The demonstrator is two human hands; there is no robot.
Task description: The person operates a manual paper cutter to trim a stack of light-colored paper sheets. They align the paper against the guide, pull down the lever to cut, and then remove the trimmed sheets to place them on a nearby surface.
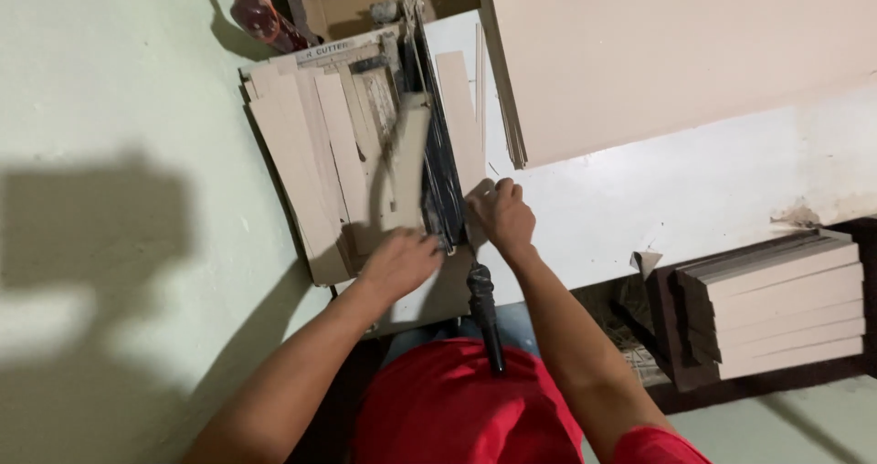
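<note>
View from above of a person in a red shirt at a paper cutter (411,153) that sits at the left end of a white bench (658,199). The left hand (399,261) lies palm down on the near end of the cut cardboard strips (306,163), which fan out over the cutter's left side; the image is blurred here, so whether its fingers curl round a strip or only press flat cannot be told. The right hand (501,213) is closed in a pinch on the near end of a single strip (461,117) lying just right of the blade, thumb and fingertips gripping its edge. The cutter's black handle (484,313) hangs towards the person's body, between the two forearms, and neither hand holds it. Both arms reach forward with elbows bent, wrists roughly level with the cutter bed.

The strips appear thin, light and fairly stiff along their length, yet liable to crease if bent across; the grip is best taken at an end or along a long edge, flat between finger and thumb. A large beige board (676,53) covers the far right of the bench, and a stack of boards (781,309) rests lower down at right.
</note>
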